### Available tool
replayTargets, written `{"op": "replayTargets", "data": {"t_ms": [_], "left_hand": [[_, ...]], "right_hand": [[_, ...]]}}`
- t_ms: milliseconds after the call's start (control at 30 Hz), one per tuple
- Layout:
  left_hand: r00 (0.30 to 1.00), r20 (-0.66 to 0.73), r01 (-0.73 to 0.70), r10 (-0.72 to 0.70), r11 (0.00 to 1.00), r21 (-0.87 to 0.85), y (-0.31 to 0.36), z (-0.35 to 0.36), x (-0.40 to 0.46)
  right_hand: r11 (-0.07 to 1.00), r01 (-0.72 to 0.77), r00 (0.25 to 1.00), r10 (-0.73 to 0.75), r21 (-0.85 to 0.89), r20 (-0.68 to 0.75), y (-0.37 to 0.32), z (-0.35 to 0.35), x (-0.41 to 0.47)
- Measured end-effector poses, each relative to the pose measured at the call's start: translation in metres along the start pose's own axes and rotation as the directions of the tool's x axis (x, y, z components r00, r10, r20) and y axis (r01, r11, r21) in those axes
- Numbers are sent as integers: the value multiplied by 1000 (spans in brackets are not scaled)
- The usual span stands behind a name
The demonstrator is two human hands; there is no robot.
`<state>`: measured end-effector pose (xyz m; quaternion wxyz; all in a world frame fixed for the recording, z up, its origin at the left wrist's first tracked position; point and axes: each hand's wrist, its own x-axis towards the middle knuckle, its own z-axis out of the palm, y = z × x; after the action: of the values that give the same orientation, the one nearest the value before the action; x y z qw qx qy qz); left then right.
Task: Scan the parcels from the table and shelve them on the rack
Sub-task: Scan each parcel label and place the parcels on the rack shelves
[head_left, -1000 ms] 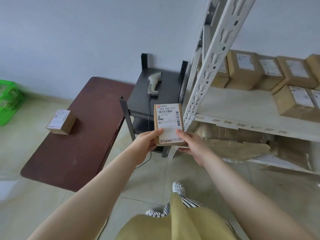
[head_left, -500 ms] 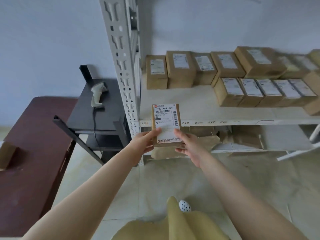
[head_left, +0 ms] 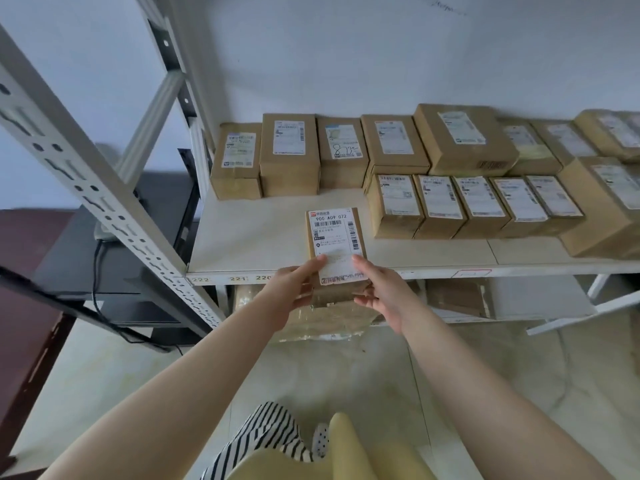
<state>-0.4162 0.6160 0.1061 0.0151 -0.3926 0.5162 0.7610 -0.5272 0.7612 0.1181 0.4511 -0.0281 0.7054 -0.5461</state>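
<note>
A small brown parcel [head_left: 334, 233] with a white shipping label is held label-up over the front edge of the rack's white shelf [head_left: 249, 237]. My left hand [head_left: 294, 289] grips its lower left corner, thumb on the label. Its lower right corner is gripped by my right hand [head_left: 377, 289], thumb on top and fingers under the box. Several labelled brown parcels [head_left: 289, 152] stand in rows at the back and right of the same shelf.
The rack's perforated grey upright [head_left: 104, 202] crosses the left foreground. Behind it stands a black side table [head_left: 162, 192] with a cable, and the dark red table [head_left: 24, 271] lies at the far left. Flattened wrapped packages [head_left: 325, 320] fill the lower shelf.
The view has swung right from the tables to the rack and come closer. Both hands have carried the parcel along, and it now hangs over the shelf's front edge.
</note>
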Motion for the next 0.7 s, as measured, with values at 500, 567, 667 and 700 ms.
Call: {"op": "replayTargets", "data": {"t_ms": [500, 567, 667, 700], "left_hand": [[996, -38, 80, -79, 996, 27, 58, 24, 110], [996, -27, 88, -87, 995, 43, 67, 28, 121], [993, -27, 114, -113, 992, 52, 75, 31, 133], [992, -27, 124, -123, 991, 50, 76, 32, 136]], "right_hand": [[867, -79, 977, 164, 491, -133, -39, -5, 97], [833, -67, 968, 187, 549, -165, -45, -6, 107], [812, -67, 954, 223, 579, -201, -52, -7, 113], [806, -62, 949, 230, 589, -215, -55, -8, 115]]}}
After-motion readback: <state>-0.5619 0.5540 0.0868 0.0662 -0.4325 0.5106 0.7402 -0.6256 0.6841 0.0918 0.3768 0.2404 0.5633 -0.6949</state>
